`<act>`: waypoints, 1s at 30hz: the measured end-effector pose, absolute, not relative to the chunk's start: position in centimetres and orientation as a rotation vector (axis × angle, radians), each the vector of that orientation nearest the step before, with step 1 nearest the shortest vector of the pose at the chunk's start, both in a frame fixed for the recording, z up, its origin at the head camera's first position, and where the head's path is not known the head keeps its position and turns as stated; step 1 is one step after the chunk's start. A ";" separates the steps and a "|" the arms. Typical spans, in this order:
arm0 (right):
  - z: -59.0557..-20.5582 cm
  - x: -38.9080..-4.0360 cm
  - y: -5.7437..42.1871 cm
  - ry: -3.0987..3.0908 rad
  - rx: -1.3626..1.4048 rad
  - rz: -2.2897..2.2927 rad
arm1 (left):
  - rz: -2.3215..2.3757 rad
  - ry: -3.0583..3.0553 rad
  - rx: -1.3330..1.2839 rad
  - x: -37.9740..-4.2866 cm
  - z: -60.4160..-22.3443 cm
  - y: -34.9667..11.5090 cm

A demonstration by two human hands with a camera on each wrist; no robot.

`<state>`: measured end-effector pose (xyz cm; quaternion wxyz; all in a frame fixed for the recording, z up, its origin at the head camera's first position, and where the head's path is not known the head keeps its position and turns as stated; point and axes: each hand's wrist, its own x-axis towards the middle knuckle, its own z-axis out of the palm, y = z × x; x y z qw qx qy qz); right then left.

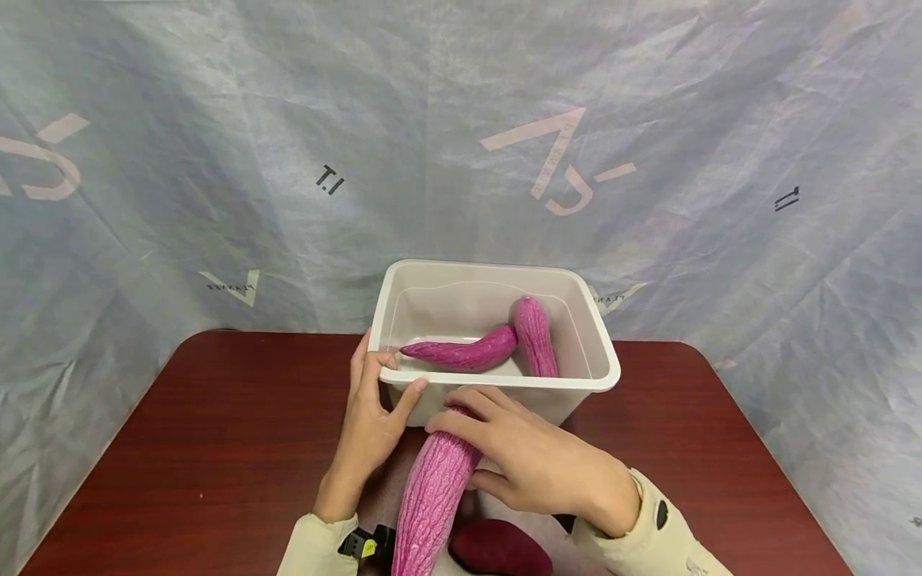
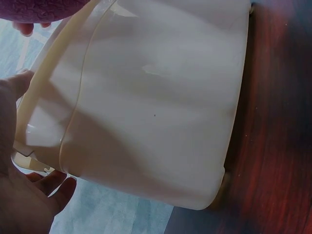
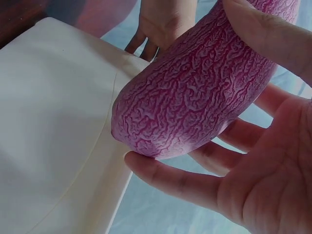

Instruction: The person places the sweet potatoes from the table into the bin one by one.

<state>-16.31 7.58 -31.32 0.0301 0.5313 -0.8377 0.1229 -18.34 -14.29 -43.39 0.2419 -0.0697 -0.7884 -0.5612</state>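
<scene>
Table (image 1: 216, 432) is bearing a bin (image 1: 461, 302) at twelve o'clock, left hand (image 1: 373, 428) gripping it, right hand (image 1: 529, 458) gripping a vegetable (image 1: 435, 490), end-only hold possibly risking a drop.

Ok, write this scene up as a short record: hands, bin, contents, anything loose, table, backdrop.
Left hand: grips the bin's near left corner
Right hand: holds a wrinkled purple eggplant-shaped piece, outside the bin
Bin: white, open-topped
Contents: two purple pieces, one lying crosswise, one at the right
Loose: dark purple rounded item, bottom edge of head view; its support is unclear
Table: reddish-brown
Backdrop: grey-blue sheet with printed letters
</scene>
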 end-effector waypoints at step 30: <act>-31.0 -16.9 8.2 -2.342 1.567 0.575 | -1.520 -2.173 -0.162 -18.3 -43.5 -14.0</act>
